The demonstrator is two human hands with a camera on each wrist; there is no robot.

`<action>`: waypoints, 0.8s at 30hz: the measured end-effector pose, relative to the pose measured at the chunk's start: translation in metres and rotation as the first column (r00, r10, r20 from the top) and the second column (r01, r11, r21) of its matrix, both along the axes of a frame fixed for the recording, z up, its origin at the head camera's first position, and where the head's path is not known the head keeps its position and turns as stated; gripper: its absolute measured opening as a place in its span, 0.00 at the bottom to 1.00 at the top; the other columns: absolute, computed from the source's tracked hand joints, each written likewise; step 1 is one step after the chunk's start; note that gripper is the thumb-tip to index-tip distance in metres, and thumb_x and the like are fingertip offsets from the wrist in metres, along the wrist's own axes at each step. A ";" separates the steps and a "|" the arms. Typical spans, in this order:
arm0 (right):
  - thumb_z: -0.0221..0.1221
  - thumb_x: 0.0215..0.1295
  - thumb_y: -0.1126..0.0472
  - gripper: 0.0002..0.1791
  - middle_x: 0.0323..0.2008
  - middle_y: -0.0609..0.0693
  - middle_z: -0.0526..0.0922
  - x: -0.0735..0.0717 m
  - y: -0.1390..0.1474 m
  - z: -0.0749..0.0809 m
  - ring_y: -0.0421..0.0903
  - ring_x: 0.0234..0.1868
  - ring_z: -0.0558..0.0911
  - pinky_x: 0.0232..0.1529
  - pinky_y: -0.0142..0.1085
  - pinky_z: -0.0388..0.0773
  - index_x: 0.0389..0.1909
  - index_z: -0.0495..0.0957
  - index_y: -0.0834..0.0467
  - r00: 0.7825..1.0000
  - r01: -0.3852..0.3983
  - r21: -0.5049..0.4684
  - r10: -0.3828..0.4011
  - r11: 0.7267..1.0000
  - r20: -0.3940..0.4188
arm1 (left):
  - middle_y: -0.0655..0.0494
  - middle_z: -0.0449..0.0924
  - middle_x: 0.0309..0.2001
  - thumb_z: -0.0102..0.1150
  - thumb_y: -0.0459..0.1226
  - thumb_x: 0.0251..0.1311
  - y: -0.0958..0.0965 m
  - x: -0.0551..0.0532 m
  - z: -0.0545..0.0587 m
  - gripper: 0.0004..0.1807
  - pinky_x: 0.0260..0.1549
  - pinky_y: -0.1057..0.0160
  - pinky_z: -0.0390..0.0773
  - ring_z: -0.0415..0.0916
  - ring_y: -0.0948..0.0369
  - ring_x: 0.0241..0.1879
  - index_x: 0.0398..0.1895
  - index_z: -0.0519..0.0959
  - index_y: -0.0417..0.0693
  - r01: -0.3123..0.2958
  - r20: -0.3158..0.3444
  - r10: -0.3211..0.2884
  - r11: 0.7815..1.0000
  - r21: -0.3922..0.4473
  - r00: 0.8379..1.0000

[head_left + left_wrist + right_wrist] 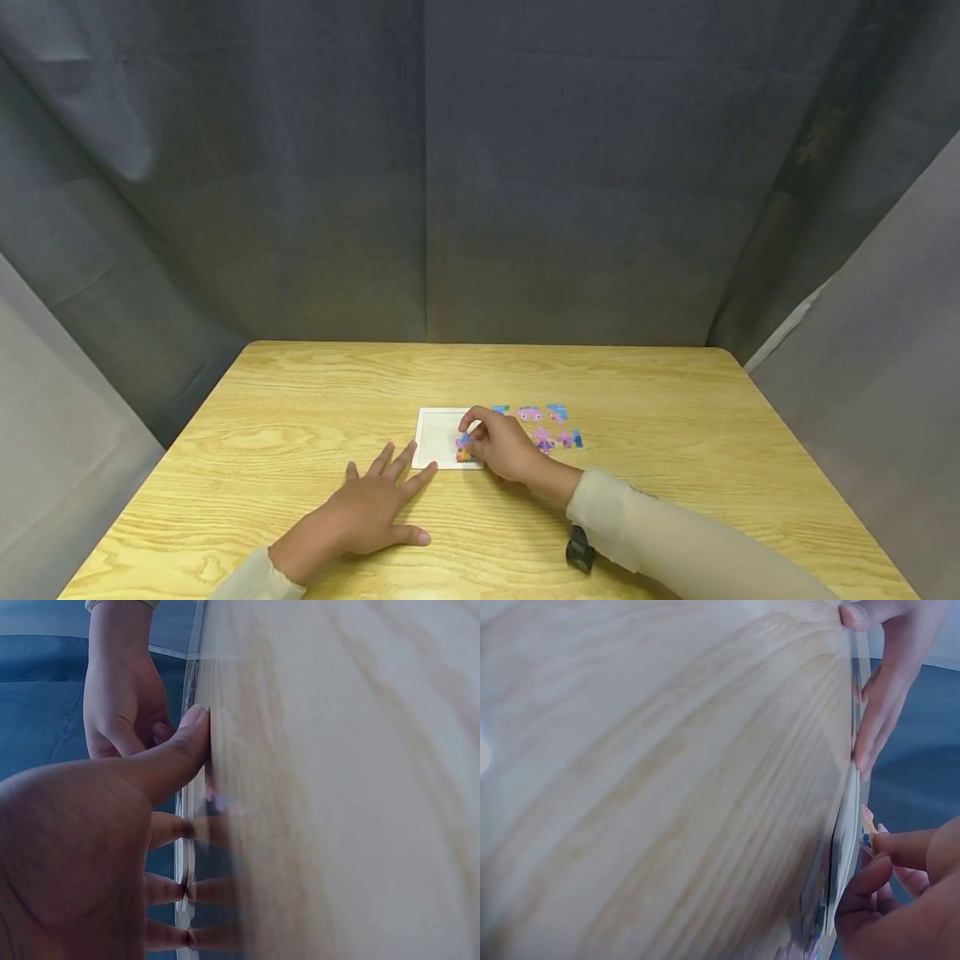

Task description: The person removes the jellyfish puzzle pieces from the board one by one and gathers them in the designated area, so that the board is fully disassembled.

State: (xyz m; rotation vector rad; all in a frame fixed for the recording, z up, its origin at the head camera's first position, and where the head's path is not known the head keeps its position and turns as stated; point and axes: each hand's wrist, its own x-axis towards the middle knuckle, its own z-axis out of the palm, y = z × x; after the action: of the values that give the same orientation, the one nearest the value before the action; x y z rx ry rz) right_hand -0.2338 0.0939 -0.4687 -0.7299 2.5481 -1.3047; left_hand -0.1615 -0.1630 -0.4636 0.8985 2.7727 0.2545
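Note:
A white puzzle tray (pixel 433 440) with a raised border lies flat on the table. My right hand (pixel 504 446) is over its right part and pinches a small jigsaw piece (pixel 868 832) between thumb and fingers. Beneath those fingers, red, yellow and green colours show at the tray's lower right; whether they belong to a second piece I cannot tell. My left hand (pixel 372 507) rests spread on the table, its index finger touching the tray's lower left edge. In the left wrist view its thumb (pixel 184 742) presses on the tabletop.
Several loose jigsaw pieces (pixel 543 439) in pink, purple and blue lie right of the tray, partly hidden behind my right hand. The wood-grain table (pixel 660 417) is bordered by dark grey curtains (pixel 570 208) at the back and lighter panels at both sides.

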 end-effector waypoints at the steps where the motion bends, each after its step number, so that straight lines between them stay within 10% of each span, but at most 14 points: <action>1: 0.59 0.73 0.71 0.11 0.33 0.56 0.82 0.000 0.001 0.000 0.38 0.12 0.72 0.13 0.28 0.75 0.53 0.75 0.65 1.000 0.007 -0.004 -0.007 1.000 0.007 | 0.37 0.41 0.83 0.51 0.73 0.59 0.000 0.000 0.000 0.53 0.51 0.12 0.57 0.43 0.27 0.77 0.83 0.54 0.59 0.000 0.000 0.000 1.000 -0.001 1.000; 24: 0.58 0.74 0.69 0.09 0.32 0.56 0.78 0.012 0.054 0.007 0.39 0.19 0.68 0.17 0.24 0.66 0.52 0.76 0.65 0.993 0.090 -0.076 -0.083 0.993 0.082 | 0.37 0.43 0.82 0.52 0.72 0.59 0.000 0.001 0.000 0.53 0.51 0.12 0.57 0.45 0.28 0.77 0.83 0.54 0.58 0.006 -0.012 -0.006 1.000 0.002 1.000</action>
State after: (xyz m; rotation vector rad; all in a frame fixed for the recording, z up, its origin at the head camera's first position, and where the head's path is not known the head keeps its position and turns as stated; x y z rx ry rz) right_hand -0.2222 0.1481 -0.4621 -0.5756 2.5038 -1.4391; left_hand -0.1610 -0.1632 -0.4637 0.9116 2.7803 0.2524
